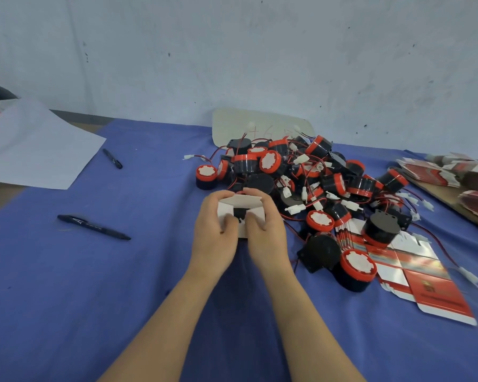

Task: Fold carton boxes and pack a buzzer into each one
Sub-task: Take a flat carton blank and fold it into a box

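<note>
A small white carton box (242, 203) is held up above the blue cloth between both hands, its top flaps partly open with something black showing inside. My left hand (214, 228) grips its left side, thumb on the front flap. My right hand (267, 230) grips the right side, thumb pressing the other flap. A heap of black-and-red buzzers (309, 175) with red wires and white plugs lies just behind and right of the box. One buzzer (356, 268) rests near flat red-and-white cartons (425, 282).
Two black pens (93, 226) (112, 158) lie on the blue cloth (66, 285) to the left. White paper (33, 150) covers the far left corner. More flat cartons (453, 172) are stacked at the far right, and a pale card (260, 125) leans on the wall.
</note>
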A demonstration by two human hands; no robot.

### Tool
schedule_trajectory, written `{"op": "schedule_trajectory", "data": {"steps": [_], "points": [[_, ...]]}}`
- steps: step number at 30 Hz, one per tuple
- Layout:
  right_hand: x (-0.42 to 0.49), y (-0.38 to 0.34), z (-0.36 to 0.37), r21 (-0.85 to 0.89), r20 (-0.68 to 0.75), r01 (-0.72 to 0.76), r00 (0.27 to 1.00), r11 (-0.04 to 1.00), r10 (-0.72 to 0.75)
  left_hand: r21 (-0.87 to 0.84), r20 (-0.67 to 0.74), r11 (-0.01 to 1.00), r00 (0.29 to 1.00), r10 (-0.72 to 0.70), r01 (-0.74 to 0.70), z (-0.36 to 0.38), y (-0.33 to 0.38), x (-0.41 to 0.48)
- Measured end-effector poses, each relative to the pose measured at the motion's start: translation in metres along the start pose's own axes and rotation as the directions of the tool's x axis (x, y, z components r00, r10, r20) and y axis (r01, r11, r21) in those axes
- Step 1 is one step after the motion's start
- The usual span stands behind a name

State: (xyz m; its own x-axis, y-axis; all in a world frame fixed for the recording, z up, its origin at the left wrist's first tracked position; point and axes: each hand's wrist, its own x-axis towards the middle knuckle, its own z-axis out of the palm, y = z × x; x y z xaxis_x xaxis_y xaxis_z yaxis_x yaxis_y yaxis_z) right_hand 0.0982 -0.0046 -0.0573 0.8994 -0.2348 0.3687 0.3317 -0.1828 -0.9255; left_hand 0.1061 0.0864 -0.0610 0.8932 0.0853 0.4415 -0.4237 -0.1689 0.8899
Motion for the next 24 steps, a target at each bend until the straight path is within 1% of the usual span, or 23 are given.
{"op": "schedule_trajectory", "data": {"steps": [2, 4, 6, 7, 8, 10, 12, 14, 15, 19, 24], "points": [[-0.001, -0.004, -0.001, 0.005, 0.036, 0.051, 0.998, 0.999, -0.052, -0.001, -0.027, 1.000, 1.000, 0.000, 0.000, -0.001, -0.001, 0.001], [-0.002, -0.008, -0.004, 0.054, 0.142, 0.063, 0.987, 0.997, -0.070, -0.016, -0.047, 1.000, 0.999, 0.005, -0.006, -0.004, -0.001, 0.003], [-0.003, -0.010, -0.006, 0.107, 0.286, 0.007, 0.958, 0.994, -0.038, -0.052, -0.051, 0.998, 0.999, -0.019, 0.017, -0.008, -0.002, 0.006], [-0.003, -0.011, -0.007, 0.120, 0.328, -0.027, 0.944, 0.992, -0.014, -0.069, -0.048, 0.997, 0.998, -0.034, 0.031, -0.009, -0.002, 0.007], [-0.003, -0.012, -0.008, 0.124, 0.335, -0.057, 0.942, 0.991, 0.012, -0.076, -0.042, 0.996, 0.998, -0.040, 0.036, -0.010, -0.002, 0.008], [-0.001, -0.013, -0.009, 0.157, 0.293, -0.084, 0.955, 0.984, 0.035, -0.089, -0.017, 0.995, 0.999, -0.036, 0.034, -0.010, -0.001, 0.006], [0.000, -0.013, -0.012, 0.206, 0.268, -0.103, 0.962, 0.973, 0.045, -0.202, -0.001, 0.978, 0.998, -0.058, 0.057, -0.009, 0.001, 0.003], [0.000, -0.011, -0.012, 0.150, 0.273, -0.081, 0.961, 0.985, 0.037, -0.329, -0.003, 0.937, 0.993, -0.122, 0.114, -0.009, 0.006, 0.003], [0.000, -0.010, -0.012, 0.103, 0.273, -0.061, 0.961, 0.993, 0.031, -0.362, -0.006, 0.922, 0.989, -0.148, 0.136, -0.009, 0.007, 0.004], [0.001, -0.006, -0.007, -0.049, 0.205, -0.001, 0.979, 0.999, 0.011, -0.328, 0.006, 0.938, 0.993, -0.119, 0.114, -0.009, 0.006, 0.007], [0.001, 0.000, -0.007, -0.169, 0.110, 0.042, 0.994, 0.985, -0.024, -0.327, 0.031, 0.939, 0.995, -0.097, 0.102, -0.007, 0.003, 0.005]]}}
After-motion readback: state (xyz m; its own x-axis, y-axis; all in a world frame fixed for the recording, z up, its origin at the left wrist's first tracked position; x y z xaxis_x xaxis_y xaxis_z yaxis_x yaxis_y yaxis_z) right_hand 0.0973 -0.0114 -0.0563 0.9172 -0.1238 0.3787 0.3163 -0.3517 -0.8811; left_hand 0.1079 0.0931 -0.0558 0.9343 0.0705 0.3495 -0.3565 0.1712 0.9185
